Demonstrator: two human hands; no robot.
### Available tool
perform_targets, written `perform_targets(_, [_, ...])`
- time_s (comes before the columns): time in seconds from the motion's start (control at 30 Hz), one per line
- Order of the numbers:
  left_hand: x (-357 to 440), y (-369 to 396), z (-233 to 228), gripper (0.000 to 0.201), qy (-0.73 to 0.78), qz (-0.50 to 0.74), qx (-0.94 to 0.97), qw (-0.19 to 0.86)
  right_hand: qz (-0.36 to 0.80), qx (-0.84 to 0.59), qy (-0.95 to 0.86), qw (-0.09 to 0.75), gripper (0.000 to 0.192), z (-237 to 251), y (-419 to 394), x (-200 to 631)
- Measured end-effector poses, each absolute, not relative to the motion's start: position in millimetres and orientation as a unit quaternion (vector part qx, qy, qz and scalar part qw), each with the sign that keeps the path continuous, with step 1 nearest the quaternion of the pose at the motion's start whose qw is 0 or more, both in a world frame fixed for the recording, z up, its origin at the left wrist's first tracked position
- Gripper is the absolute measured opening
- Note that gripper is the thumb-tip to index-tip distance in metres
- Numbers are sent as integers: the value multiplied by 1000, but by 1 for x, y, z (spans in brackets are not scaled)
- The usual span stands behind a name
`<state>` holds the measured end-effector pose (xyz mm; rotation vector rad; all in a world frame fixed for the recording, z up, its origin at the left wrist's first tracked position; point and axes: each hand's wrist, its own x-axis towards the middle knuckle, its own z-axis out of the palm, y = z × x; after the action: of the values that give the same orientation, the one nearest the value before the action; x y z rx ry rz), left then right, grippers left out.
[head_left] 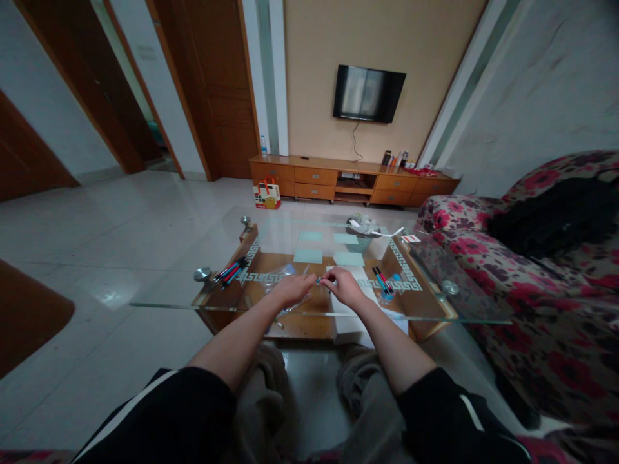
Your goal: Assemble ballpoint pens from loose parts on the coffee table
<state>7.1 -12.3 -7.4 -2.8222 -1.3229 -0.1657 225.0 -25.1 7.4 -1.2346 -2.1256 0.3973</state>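
Above the middle of the glass table [309, 222], my left hand [296, 290] and my right hand [342, 287] meet with fingertips pinched together. Between them shows a tiny bluish piece [318, 280], too small and blurred to name. To the left lies a bunch of pens [231, 272] in black, red and blue. A smaller group of blue, red and black pens [382, 281] lies to the right, with small blue pieces [397, 278] beside it. Clear plastic wrapping [273, 277] lies close to my left hand.
Under the glass, a white box [345, 328] stands on the wooden shelf [300, 330]. A waste basket [360, 241] is beyond the table. The flowered sofa [464, 238] flanks the right side. A paper bag [267, 193] stands by the TV cabinet [314, 175].
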Motion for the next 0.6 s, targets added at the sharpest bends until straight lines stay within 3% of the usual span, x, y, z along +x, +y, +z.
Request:
perform_targets(0.27, [6, -13, -9, 18, -434, -50, -899, 25, 191, -472, -768, 388, 7, -9, -19, 232])
perform_targets(0.43, [4, -11, -12, 18, -458, -45, -887, 34, 224, -532, -674, 462, 13, -19, -9, 246])
perform_targets(0.6, [0, -9, -14, 21, -471, -47, -880, 40, 179, -569, -677, 432, 20, -20, -10, 260])
